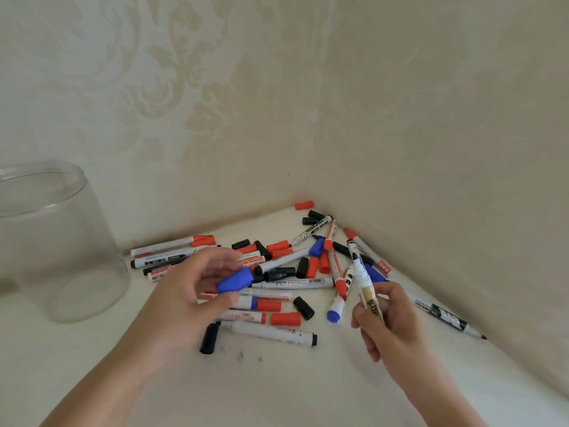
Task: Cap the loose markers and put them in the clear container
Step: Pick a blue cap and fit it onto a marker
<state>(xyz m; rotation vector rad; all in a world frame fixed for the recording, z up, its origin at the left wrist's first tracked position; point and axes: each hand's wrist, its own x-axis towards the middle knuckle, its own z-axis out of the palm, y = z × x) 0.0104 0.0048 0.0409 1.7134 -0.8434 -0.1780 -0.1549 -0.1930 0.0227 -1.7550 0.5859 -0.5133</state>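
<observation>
A pile of loose white markers [295,283] and red, black and blue caps [285,318] lies in the corner of a white surface. My left hand [187,300] pinches a blue cap [234,280] just above the pile. To its right, my right hand [385,322] grips an uncapped white marker [365,283], tilted with its tip pointing up and away. The cap and the marker tip are apart. The clear container [58,241] stands empty at the far left.
Patterned cream walls meet in a corner right behind the pile. A black-and-white marker [443,315] lies along the right wall. A red cap [304,205] sits deep in the corner. Small dark ink marks [241,355] dot the surface in front.
</observation>
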